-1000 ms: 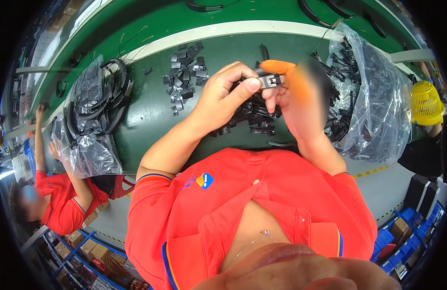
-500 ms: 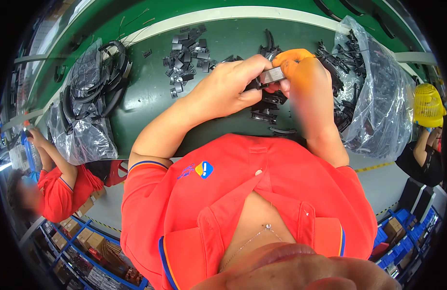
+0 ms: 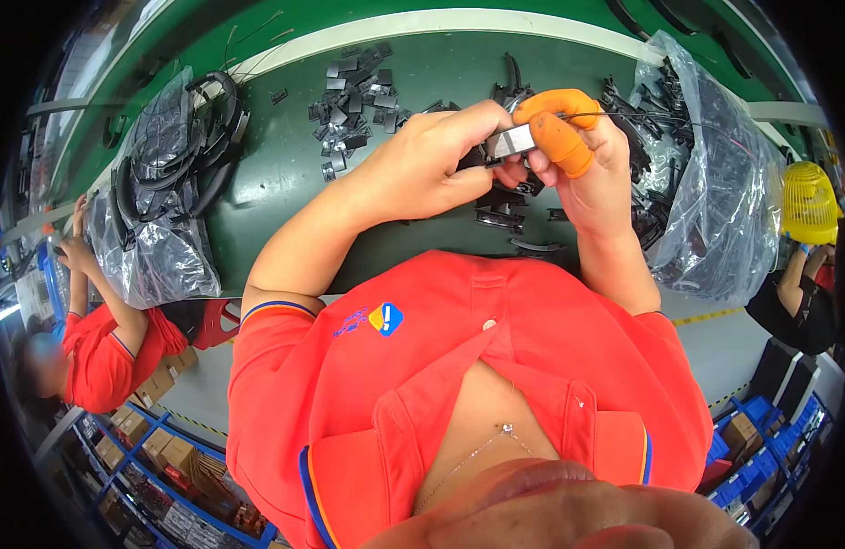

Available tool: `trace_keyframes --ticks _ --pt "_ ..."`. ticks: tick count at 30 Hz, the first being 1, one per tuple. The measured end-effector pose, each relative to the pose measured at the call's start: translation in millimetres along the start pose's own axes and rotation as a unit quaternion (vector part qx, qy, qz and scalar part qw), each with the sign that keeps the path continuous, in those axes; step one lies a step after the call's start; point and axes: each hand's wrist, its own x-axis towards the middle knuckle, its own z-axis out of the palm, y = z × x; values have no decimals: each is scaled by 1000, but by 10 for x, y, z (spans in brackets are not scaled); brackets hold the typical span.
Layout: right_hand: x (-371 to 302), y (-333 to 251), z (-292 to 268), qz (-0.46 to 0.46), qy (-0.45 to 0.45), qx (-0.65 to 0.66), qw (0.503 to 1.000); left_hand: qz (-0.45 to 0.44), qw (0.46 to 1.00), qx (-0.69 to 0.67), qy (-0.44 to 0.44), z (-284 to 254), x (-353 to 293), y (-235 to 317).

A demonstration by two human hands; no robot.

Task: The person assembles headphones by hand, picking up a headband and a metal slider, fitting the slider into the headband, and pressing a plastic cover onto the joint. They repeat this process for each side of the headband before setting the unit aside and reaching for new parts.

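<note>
Red cloth is worn at the far left by a co-worker (image 3: 112,366), whose hands are raised near the bench edge. Next to this position, a clear plastic bag (image 3: 166,265) is laid on the green bench (image 3: 276,165); black curved bands (image 3: 223,188) are gathered at it, although which of them are inside the bag cannot be told. Further right, small black pieces (image 3: 354,114) are spread in a loose pile.

Near the middle, the left hand (image 3: 432,160) is bent around the dark left end of a silver-faced block (image 3: 509,142), which is pinched between thumb and fingers. The block is held above the bench, between the two hands, and is tilted slightly upward to the right. Its right end is gripped by the right hand (image 3: 601,188), on which two digits are fitted with orange covers (image 3: 561,146). Bare fingertips are placed just below the block. Curved black parts (image 3: 500,220) are laid on the bench between the hands and the torso.

A thin dark strand (image 3: 651,116) is extended rightward from beside the covers. At the right, black components (image 3: 656,188) are heaped by a second clear bag (image 3: 715,247). Beyond it, a yellow slatted housing (image 3: 809,201) is located.
</note>
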Motion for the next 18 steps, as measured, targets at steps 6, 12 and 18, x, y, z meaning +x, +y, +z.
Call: trace_keyframes --ticks 6,12,18 --pt "17 -14 -4 -7 46 -9 999 -5 984 171 49 72 25 22" --pt "36 -40 -22 17 0 11 1000 -85 959 -263 -61 -68 -58 9" --pt "249 22 87 1 -93 65 994 -100 956 -267 -65 -402 -205 88"
